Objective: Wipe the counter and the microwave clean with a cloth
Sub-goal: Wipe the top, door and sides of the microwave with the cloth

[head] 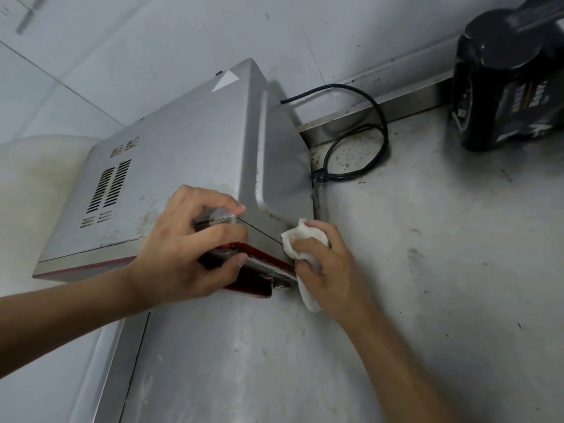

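Head view: right hand (326, 264) clutching cloth (305, 254), seemingly against microwave (183, 160).

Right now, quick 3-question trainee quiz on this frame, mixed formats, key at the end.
1. True or false: the white cloth is in the left hand.
2. Which surface does the cloth touch? A) the microwave top vents B) its right side near the front corner C) the black appliance
3. Fill in: the black power cord lies looped on the ____.

Key: 1 false, the right hand holds it; 2 B; 3 counter.
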`<action>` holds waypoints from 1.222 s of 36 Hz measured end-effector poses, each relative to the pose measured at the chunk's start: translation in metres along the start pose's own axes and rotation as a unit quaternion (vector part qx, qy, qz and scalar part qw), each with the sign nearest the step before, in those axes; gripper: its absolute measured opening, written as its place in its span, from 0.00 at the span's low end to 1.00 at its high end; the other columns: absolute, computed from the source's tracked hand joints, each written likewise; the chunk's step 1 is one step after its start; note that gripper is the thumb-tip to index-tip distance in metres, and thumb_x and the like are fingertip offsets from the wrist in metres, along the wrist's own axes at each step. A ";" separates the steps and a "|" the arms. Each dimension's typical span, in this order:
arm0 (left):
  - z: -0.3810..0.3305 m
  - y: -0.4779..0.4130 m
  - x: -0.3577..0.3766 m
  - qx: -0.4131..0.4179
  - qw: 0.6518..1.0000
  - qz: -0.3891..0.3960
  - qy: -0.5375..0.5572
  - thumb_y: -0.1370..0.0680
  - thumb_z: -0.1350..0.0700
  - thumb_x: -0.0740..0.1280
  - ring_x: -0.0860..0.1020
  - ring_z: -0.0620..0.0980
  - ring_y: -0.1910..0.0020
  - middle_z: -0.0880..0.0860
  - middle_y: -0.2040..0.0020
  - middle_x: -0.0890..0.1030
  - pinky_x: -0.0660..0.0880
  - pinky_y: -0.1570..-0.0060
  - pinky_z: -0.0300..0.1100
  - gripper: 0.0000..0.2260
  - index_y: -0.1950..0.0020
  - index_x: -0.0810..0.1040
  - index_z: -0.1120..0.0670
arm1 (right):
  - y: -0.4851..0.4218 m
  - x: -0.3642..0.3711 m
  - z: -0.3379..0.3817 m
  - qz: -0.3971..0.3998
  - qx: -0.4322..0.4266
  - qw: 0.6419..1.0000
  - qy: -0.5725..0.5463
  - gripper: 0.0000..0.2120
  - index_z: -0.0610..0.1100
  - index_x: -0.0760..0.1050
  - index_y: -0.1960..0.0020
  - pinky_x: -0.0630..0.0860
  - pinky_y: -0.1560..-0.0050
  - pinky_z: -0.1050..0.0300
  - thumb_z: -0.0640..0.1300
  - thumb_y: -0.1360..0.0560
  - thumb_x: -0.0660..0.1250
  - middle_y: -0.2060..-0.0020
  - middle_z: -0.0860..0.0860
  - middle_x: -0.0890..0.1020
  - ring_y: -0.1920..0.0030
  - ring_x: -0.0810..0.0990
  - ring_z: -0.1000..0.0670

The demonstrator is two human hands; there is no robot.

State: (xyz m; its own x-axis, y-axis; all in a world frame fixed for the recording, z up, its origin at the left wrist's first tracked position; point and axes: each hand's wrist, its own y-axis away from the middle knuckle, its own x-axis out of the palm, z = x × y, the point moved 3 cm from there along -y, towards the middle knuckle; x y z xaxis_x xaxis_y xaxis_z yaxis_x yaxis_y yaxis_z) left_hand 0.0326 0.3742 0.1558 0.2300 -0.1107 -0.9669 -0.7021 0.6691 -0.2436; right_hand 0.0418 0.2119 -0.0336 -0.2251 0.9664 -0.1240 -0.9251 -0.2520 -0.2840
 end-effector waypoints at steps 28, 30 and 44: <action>-0.001 -0.001 0.000 0.009 1.000 -0.006 0.005 0.20 0.48 0.68 0.76 0.56 0.46 0.58 0.42 0.79 0.69 0.49 0.52 0.07 0.47 0.77 0.51 | 0.023 0.007 -0.031 0.033 0.180 0.981 -0.062 0.14 0.70 0.72 0.43 0.68 0.50 0.77 0.48 0.18 0.66 0.46 0.61 0.71 0.48 0.76 0.64; -0.001 -0.001 0.000 0.010 1.000 -0.004 0.007 0.20 0.48 0.68 0.76 0.56 0.46 0.56 0.40 0.77 0.69 0.48 0.51 0.07 0.47 0.77 0.51 | 0.015 0.010 -0.036 -0.022 0.181 0.980 -0.079 0.14 0.66 0.74 0.42 0.68 0.47 0.76 0.46 0.19 0.67 0.45 0.58 0.74 0.46 0.76 0.63; 0.001 -0.001 0.000 0.007 0.999 -0.008 0.031 0.21 0.48 0.68 0.75 0.54 0.43 0.53 0.39 0.76 0.74 0.48 0.59 0.08 0.47 0.79 0.51 | -0.017 0.011 -0.045 -0.052 0.041 0.998 -0.005 0.14 0.51 0.77 0.33 0.67 0.34 0.70 0.47 0.17 0.61 0.34 0.52 0.72 0.36 0.74 0.56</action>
State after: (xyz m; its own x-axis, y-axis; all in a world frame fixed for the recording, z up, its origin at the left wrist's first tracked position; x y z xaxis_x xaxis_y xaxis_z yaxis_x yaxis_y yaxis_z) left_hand 0.0337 0.3741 0.1559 0.1997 -0.1663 -0.9656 -0.6893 0.6766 -0.2591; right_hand 0.0687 0.2241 -0.0729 -0.1288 0.9877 -0.0892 -0.9655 -0.1454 -0.2160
